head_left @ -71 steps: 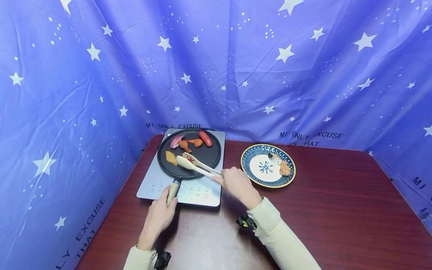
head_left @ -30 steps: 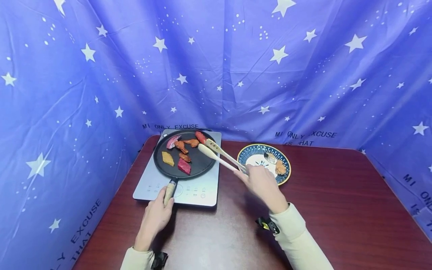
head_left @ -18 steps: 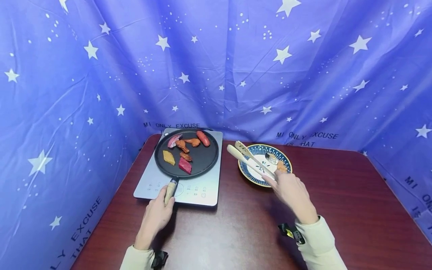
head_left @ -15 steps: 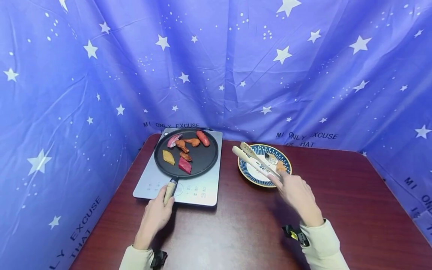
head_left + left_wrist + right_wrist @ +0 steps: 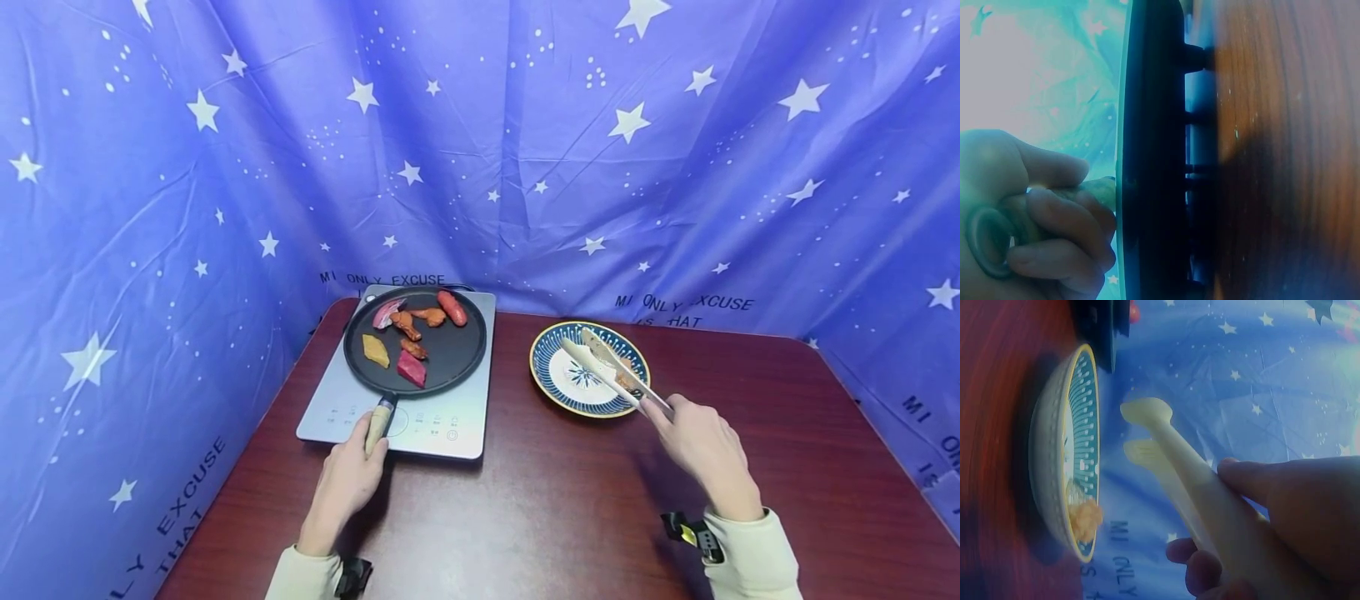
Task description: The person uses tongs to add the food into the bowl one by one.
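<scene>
My left hand (image 5: 347,479) grips the handle (image 5: 380,423) of a flat black frying pan (image 5: 457,358). In the pan lie a red sausage (image 5: 452,308), two drumsticks (image 5: 406,325), a pink-and-white slice (image 5: 387,313), a yellow piece (image 5: 376,351), a small brown piece (image 5: 414,349) and a slab of red meat (image 5: 411,367). My right hand (image 5: 705,450) holds cream-coloured tongs (image 5: 1191,456), slightly apart and with nothing between the tips, over a blue-patterned plate (image 5: 551,392). A breaded chunk (image 5: 1086,520) sits at the plate's side, partly hidden by the tongs in the head view.
The pan rests on a silver induction cooker (image 5: 318,421) at the left of the dark red table (image 5: 540,508). A blue star-patterned curtain (image 5: 465,167) encloses the back and sides. The cooker's raised edge (image 5: 1154,150) stands close to my left fingers.
The tongs left the red meat in the pan, passed by the sausage, then moved right to above the plate with nothing in them. My left hand has stayed on the handle.
</scene>
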{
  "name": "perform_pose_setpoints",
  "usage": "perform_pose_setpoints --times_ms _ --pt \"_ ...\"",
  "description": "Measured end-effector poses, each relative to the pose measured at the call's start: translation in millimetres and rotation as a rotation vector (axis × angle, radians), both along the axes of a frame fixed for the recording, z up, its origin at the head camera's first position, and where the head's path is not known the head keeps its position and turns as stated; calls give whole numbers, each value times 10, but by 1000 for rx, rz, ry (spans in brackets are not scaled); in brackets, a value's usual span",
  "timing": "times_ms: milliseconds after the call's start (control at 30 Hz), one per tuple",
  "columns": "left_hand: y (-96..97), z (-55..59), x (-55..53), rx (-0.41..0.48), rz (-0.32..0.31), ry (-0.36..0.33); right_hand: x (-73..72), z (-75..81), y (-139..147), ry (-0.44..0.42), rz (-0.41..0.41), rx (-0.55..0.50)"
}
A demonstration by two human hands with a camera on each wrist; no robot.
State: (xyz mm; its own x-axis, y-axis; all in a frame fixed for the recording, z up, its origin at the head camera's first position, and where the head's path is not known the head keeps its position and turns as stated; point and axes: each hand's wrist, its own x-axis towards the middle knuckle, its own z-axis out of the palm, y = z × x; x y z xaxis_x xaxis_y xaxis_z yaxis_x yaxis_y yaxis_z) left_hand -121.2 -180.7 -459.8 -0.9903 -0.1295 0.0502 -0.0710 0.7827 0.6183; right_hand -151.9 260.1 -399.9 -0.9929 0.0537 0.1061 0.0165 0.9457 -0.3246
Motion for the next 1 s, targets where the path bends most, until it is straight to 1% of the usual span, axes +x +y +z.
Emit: perform_pose_setpoints --times_ms 367,600,833,1000 --pt "13 19 -8 -6 2 -6 105 -24 265 -40 -49 34" --pt "12 15 -7 -7 6 -19 130 35 321 -94 -99 36" --pt "15 12 -2 5 11 -29 149 48 322 -112 -98 49" --pt "14 15 1 7 10 -27 182 84 319 -152 -102 56"
